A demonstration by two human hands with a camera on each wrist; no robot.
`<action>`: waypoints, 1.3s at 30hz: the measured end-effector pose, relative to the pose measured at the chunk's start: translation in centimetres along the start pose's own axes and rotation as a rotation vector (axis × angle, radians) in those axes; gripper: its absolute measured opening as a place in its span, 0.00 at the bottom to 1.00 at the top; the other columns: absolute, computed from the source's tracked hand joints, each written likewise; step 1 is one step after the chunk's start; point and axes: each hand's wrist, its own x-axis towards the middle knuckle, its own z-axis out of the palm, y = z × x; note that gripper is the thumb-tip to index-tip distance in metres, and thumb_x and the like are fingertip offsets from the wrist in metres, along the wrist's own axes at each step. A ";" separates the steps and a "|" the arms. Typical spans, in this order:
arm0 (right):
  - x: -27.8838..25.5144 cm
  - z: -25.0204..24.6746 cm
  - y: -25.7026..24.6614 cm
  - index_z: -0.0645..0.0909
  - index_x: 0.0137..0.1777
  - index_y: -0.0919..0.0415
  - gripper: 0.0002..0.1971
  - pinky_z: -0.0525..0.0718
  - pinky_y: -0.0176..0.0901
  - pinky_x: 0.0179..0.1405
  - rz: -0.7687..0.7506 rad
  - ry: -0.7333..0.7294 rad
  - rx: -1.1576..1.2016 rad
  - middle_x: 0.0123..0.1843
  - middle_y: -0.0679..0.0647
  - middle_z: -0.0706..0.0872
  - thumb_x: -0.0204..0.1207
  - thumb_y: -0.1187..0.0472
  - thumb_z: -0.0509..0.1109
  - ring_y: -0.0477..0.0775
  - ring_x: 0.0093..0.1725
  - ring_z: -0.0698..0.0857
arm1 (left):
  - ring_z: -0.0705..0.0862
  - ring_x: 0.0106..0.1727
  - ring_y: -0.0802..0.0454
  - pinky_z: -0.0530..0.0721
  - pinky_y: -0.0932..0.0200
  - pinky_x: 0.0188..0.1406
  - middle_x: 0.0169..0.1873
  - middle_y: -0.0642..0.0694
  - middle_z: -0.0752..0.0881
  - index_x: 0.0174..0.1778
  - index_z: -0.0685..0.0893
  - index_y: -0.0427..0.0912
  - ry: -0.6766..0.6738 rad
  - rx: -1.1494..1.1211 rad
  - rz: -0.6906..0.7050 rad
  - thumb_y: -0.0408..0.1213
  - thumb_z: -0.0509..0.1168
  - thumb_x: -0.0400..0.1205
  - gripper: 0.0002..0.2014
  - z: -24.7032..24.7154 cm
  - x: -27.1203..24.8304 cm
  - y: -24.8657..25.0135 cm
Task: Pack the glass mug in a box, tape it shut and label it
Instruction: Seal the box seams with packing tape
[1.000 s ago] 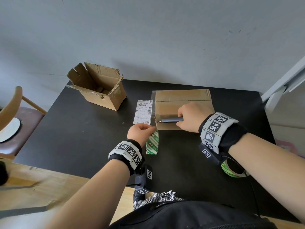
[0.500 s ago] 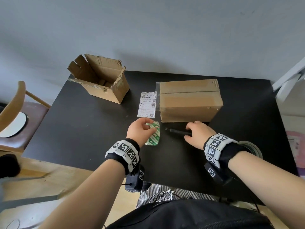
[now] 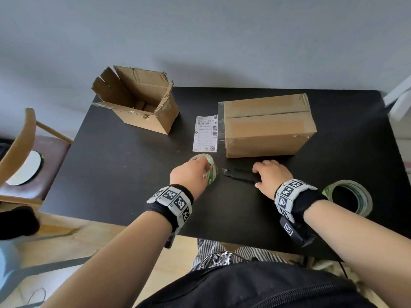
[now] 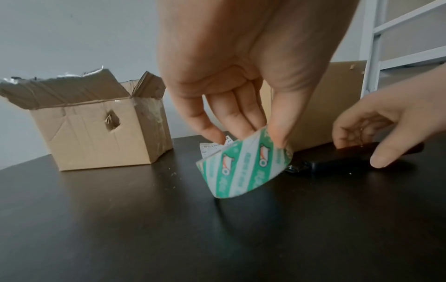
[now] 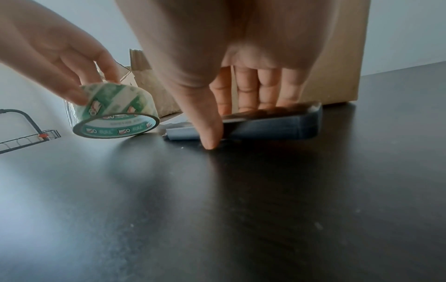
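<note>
Leftmost, an open, torn cardboard box (image 3: 138,103) is seen on the black table (image 3: 111,174), then a shipping label (image 3: 205,133) lying flat just beside the closed cardboard box (image 3: 266,125), from whose left end a strip of clear tape overhangs; the glass mug is nowhere visible and is presumed sealed inside. The green-printed tape roll (image 3: 210,172) is pinched, tilted on its edge, by the left hand (image 3: 191,174), while the utility knife (image 3: 240,174) is pressed to the table under the right hand (image 3: 270,174), fingers laid over its handle and thumb tip down beside it. The label is judged light, limp and easily creased, best lifted by a corner and smoothed onto the stiff box top.
</note>
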 end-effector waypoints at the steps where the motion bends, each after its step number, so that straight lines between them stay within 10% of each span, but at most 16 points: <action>1: 0.0 0.0 -0.1 0.73 0.67 0.53 0.19 0.73 0.47 0.61 0.007 0.002 0.004 0.64 0.54 0.78 0.77 0.55 0.68 0.57 0.65 0.74 | 0.83 0.52 0.45 0.81 0.54 0.46 0.51 0.52 0.85 0.58 0.76 0.53 -0.016 0.010 0.000 0.39 0.61 0.79 0.12 0.2 0.2 -0.2; 8: -0.3 -1.8 -1.6 0.78 0.62 0.55 0.16 0.77 0.46 0.54 0.007 0.096 0.135 0.60 0.51 0.79 0.79 0.48 0.64 0.54 0.62 0.77 | 0.83 0.54 0.48 0.83 0.50 0.55 0.50 0.54 0.85 0.51 0.77 0.54 -0.150 0.028 0.045 0.39 0.62 0.78 0.08 1.4 1.0 -1.2; 16: 0.1 -6.0 -4.3 0.81 0.40 0.61 0.13 0.78 0.44 0.30 -0.178 0.702 0.100 0.39 0.56 0.81 0.67 0.52 0.77 0.58 0.38 0.81 | 0.81 0.49 0.57 0.77 0.61 0.45 0.42 0.60 0.82 0.43 0.74 0.55 -0.168 -0.070 0.122 0.38 0.67 0.74 0.08 0.3 1.8 -1.2; 25: 1.4 -7.3 -5.3 0.78 0.54 0.62 0.17 0.77 0.48 0.53 -0.088 0.551 0.010 0.54 0.57 0.78 0.72 0.50 0.73 0.58 0.55 0.76 | 0.82 0.49 0.53 0.80 0.56 0.48 0.46 0.54 0.85 0.50 0.79 0.50 0.146 -0.247 0.190 0.39 0.63 0.80 0.05 -3.2 3.6 -0.5; 31: 0.0 -7.8 -4.7 0.73 0.55 0.57 0.18 0.81 0.47 0.51 0.033 0.478 0.095 0.52 0.51 0.75 0.72 0.48 0.71 0.53 0.53 0.76 | 0.74 0.69 0.48 0.72 0.57 0.64 0.69 0.45 0.75 0.70 0.75 0.43 0.373 -0.308 0.250 0.38 0.59 0.84 0.17 -5.7 5.7 1.2; 39: -0.9 -8.3 -3.5 0.72 0.55 0.57 0.12 0.83 0.47 0.45 0.120 0.430 0.173 0.50 0.50 0.76 0.77 0.52 0.66 0.49 0.48 0.75 | 0.52 0.83 0.47 0.51 0.44 0.82 0.81 0.50 0.62 0.82 0.59 0.49 0.182 -0.034 0.400 0.46 0.48 0.88 0.24 -6.9 9.9 3.6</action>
